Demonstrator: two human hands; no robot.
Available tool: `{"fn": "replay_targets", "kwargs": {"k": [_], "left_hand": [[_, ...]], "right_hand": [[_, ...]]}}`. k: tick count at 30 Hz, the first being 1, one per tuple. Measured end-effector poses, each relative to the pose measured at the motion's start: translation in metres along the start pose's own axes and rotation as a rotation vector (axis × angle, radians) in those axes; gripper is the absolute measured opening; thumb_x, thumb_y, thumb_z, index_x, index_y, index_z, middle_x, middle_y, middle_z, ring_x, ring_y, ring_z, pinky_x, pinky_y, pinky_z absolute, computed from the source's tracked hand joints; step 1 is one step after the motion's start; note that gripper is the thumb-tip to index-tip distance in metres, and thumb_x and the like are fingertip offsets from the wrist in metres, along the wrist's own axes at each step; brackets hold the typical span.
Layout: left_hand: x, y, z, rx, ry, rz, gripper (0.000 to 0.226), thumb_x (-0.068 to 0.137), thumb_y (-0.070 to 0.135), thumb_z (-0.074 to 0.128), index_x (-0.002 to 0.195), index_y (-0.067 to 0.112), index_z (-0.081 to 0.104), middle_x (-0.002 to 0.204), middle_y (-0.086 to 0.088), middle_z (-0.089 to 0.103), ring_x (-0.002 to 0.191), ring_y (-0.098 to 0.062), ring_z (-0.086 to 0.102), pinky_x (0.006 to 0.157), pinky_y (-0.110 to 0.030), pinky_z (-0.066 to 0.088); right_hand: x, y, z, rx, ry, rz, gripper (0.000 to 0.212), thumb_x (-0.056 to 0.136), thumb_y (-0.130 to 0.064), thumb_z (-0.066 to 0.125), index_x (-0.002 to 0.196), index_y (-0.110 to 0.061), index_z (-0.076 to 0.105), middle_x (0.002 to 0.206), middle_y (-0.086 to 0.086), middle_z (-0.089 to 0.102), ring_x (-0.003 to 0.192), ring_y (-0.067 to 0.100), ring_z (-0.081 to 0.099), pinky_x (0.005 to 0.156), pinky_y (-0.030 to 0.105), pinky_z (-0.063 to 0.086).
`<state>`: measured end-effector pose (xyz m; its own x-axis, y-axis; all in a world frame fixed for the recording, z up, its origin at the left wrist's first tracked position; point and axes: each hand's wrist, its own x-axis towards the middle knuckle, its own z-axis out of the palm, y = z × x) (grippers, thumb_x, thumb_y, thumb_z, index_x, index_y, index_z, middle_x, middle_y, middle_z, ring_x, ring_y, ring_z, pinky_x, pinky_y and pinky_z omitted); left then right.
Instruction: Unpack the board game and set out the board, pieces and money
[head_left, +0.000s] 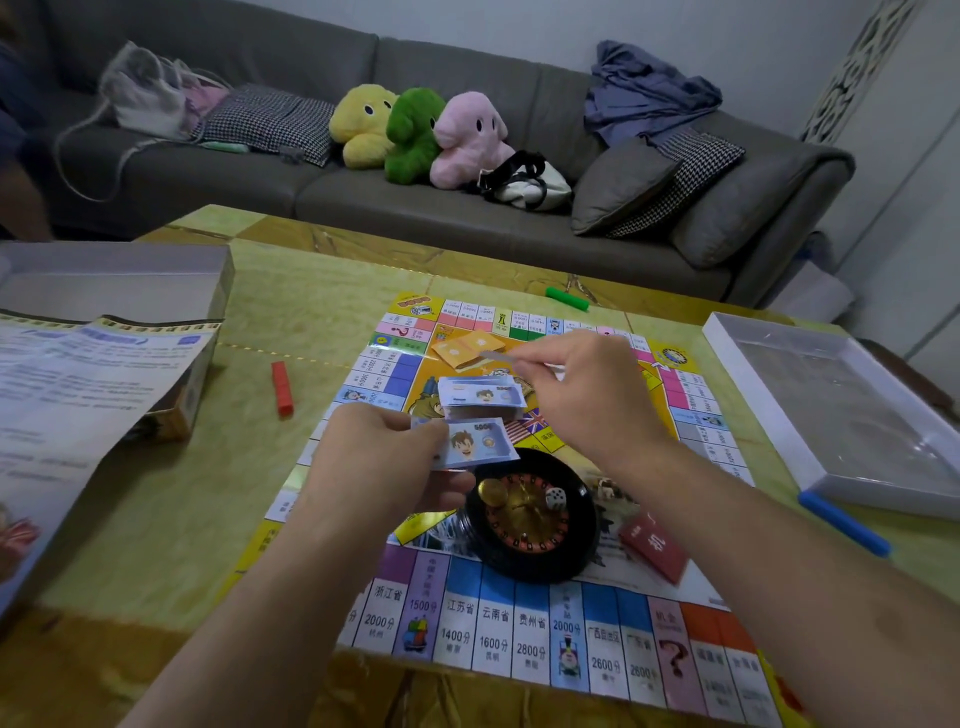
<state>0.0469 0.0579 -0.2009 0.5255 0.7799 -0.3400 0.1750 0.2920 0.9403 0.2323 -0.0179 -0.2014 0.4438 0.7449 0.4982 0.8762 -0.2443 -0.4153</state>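
Note:
The colourful game board lies flat on the table. My left hand grips a stack of blue 5000 play-money notes above the board. My right hand pinches a single note edge-on, just above a second pile of blue notes lying on the board's middle. A black roulette wheel with a white die in it sits under my hands. Orange cards lie at the board's far side, and a red card deck lies at the right.
Coloured sticks lie about: red, green, blue. The open game box and a rules sheet are at the left; a white box lid at the right. A grey sofa with plush toys stands behind.

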Motion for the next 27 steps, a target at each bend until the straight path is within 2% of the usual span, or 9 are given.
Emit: {"fn": "replay_targets", "kwargs": {"k": [2, 4, 9, 12, 14, 18, 22, 25, 27], "left_hand": [[-0.006, 0.002, 0.002, -0.069, -0.072, -0.025, 0.019, 0.101, 0.010, 0.064, 0.102, -0.009, 0.063, 0.070, -0.024, 0.075, 0.068, -0.036, 0.078, 0.058, -0.041, 0.066], [-0.014, 0.005, 0.007, -0.155, -0.182, -0.042, 0.025, 0.104, 0.014, 0.060, 0.108, -0.010, 0.062, 0.081, -0.027, 0.076, 0.075, -0.037, 0.079, 0.060, -0.037, 0.066], [-0.043, 0.004, 0.023, -0.196, -0.415, -0.050, 0.036, 0.106, 0.024, 0.055, 0.109, -0.010, 0.065, 0.091, -0.032, 0.075, 0.081, -0.040, 0.077, 0.067, -0.042, 0.067], [-0.061, -0.006, 0.031, -0.014, -0.480, -0.013, 0.025, 0.106, 0.009, 0.053, 0.096, -0.010, 0.065, 0.081, -0.029, 0.075, 0.073, -0.035, 0.077, 0.065, -0.039, 0.066], [-0.074, -0.012, 0.034, 0.096, -0.536, -0.016, 0.024, 0.107, 0.004, 0.049, 0.099, -0.012, 0.065, 0.083, -0.031, 0.075, 0.074, -0.036, 0.076, 0.066, -0.040, 0.066], [-0.096, -0.029, 0.042, 0.290, -0.641, -0.026, 0.024, 0.107, 0.004, 0.047, 0.111, -0.012, 0.065, 0.094, -0.031, 0.076, 0.088, -0.043, 0.076, 0.069, -0.041, 0.066], [-0.115, -0.042, 0.048, 0.459, -0.703, -0.074, 0.026, 0.107, 0.017, 0.052, 0.107, -0.004, 0.068, 0.092, -0.023, 0.078, 0.085, -0.038, 0.078, 0.080, -0.050, 0.065], [-0.120, -0.041, 0.047, 0.596, -0.599, 0.005, 0.027, 0.105, 0.026, 0.057, 0.104, 0.000, 0.068, 0.085, -0.017, 0.078, 0.070, -0.027, 0.078, 0.065, -0.040, 0.066], [-0.115, -0.038, 0.044, 0.603, -0.487, 0.082, 0.022, 0.104, 0.024, 0.057, 0.103, 0.005, 0.067, 0.081, -0.011, 0.078, 0.070, -0.029, 0.078, 0.059, -0.040, 0.064]], "right_hand": [[-0.018, -0.009, -0.022, -0.013, 0.040, -0.165, 0.014, 0.095, -0.016, 0.075, 0.105, -0.019, 0.085, 0.101, -0.007, 0.082, 0.096, 0.013, 0.074, 0.095, 0.042, 0.057], [-0.041, -0.017, -0.039, -0.110, -0.008, -0.290, 0.015, 0.096, -0.017, 0.073, 0.106, -0.019, 0.084, 0.102, -0.007, 0.081, 0.097, 0.017, 0.071, 0.093, 0.047, 0.054], [-0.091, -0.026, -0.069, -0.278, -0.093, -0.427, 0.019, 0.095, -0.015, 0.064, 0.104, -0.013, 0.081, 0.107, -0.002, 0.078, 0.102, 0.027, 0.067, 0.089, 0.046, 0.050], [-0.122, -0.030, -0.088, -0.166, -0.195, -0.256, 0.020, 0.094, -0.028, 0.070, 0.109, -0.018, 0.078, 0.127, -0.002, 0.070, 0.120, 0.021, 0.060, 0.101, 0.043, 0.047], [-0.147, -0.036, -0.103, -0.096, -0.252, -0.112, 0.026, 0.088, -0.038, 0.078, 0.109, -0.024, 0.069, 0.133, -0.007, 0.062, 0.126, 0.015, 0.054, 0.103, 0.037, 0.047], [-0.190, -0.047, -0.115, -0.063, -0.329, 0.058, 0.038, 0.083, -0.044, 0.083, 0.102, -0.035, 0.052, 0.108, -0.016, 0.059, 0.099, 0.010, 0.058, 0.081, 0.037, 0.054], [-0.225, -0.052, -0.119, -0.105, -0.394, 0.152, 0.034, 0.086, -0.043, 0.080, 0.094, -0.038, 0.047, 0.100, -0.020, 0.051, 0.092, 0.001, 0.050, 0.076, 0.026, 0.047], [-0.243, -0.055, -0.121, -0.113, -0.448, 0.257, 0.032, 0.089, -0.045, 0.076, 0.090, -0.040, 0.045, 0.103, -0.022, 0.048, 0.097, -0.001, 0.049, 0.078, 0.021, 0.045], [-0.253, -0.054, -0.121, -0.169, -0.529, 0.257, 0.030, 0.092, -0.049, 0.071, 0.096, -0.040, 0.042, 0.114, -0.023, 0.044, 0.107, 0.000, 0.046, 0.090, 0.023, 0.049]]}}
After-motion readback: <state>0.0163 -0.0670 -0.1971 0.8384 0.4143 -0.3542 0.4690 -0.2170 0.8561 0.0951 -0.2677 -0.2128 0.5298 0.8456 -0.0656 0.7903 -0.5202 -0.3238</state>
